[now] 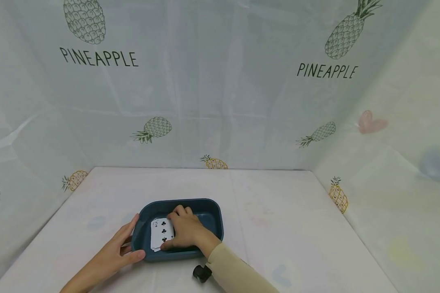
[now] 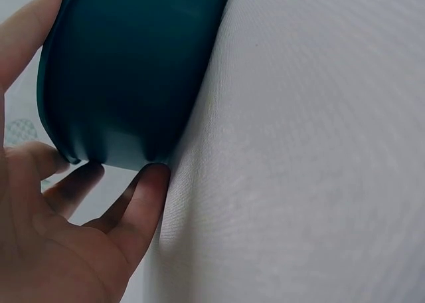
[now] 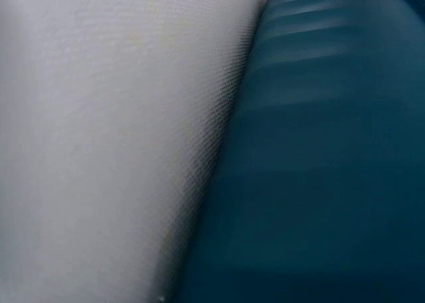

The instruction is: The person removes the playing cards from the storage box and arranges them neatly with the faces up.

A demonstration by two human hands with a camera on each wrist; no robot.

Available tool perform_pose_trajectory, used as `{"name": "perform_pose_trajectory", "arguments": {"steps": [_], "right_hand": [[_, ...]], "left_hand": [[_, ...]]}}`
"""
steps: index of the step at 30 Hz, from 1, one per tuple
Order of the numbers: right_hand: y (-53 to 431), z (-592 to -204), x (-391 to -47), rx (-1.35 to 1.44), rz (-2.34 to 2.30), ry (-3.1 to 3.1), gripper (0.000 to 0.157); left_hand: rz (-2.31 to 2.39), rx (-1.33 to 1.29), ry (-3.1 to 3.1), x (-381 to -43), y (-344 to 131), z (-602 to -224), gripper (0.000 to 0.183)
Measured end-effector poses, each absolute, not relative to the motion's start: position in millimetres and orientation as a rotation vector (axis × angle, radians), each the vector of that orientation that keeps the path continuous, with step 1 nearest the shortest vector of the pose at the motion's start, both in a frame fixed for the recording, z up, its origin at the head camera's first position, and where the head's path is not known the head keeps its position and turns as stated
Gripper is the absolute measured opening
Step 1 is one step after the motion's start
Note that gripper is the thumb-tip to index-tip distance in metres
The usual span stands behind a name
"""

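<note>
A dark blue, rounded rectangular tray (image 1: pixel 214 217) stands on the white-covered table. Inside its left half lies a small stack of playing cards (image 1: pixel 161 231), with a club card face up on top. My right hand (image 1: pixel 186 231) reaches into the tray and grips the stack, its thumb at the near edge and fingers at the far edge. Around the tray's left end, my left hand (image 1: pixel 113 253) holds on, thumb at the near corner. In the left wrist view, fingertips of the left hand (image 2: pixel 80 230) touch the tray's outer wall (image 2: pixel 133 70). The right wrist view shows only tray wall (image 3: pixel 319 170) and cloth.
White cloth covers the table (image 1: pixel 278 219). Behind it hangs a pale curtain (image 1: pixel 220 89) printed with pineapples, and similar sheets flank both sides. A black wrist-worn device (image 1: pixel 201 273) sits under the right sleeve (image 1: pixel 238 270), near the tray's front side.
</note>
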State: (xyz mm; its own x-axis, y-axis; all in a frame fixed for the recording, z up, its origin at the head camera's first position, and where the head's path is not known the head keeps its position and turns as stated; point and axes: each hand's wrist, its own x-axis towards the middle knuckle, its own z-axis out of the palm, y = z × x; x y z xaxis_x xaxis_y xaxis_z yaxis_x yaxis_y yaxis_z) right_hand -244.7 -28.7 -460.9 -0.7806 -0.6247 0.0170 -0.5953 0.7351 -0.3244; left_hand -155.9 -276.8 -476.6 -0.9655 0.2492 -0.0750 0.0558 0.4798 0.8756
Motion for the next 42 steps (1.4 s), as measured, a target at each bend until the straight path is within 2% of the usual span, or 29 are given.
{"name": "perform_pose_trajectory", "arguments": {"steps": [9,16,24,29,33,42], "right_hand": [[-27,-460,-247,-0.983,-0.564,2.819,0.086],[-22,-457,-246,-0.955,-0.670,2.773,0.095],[-5,-443,-246,-1.039,-0.812,2.724,0.087],[27,-419,-249,-1.087,-0.828,2.753,0.088],[68,-406,-257,-1.012,-0.898,2.761,0.088],[165,-420,-288,-0.769,-0.962,2.855,0.087]], "left_hand": [[1.498,0.269,2.531,-156,-276,-477,0.099],[1.504,0.283,2.526,-155,-276,-476,0.099],[1.503,0.253,2.530,-155,-275,-476,0.100],[1.481,0.234,2.561,-155,-273,-476,0.102],[1.499,0.260,2.571,-152,-274,-475,0.102],[1.477,0.253,2.584,-151,-275,-476,0.102]]}}
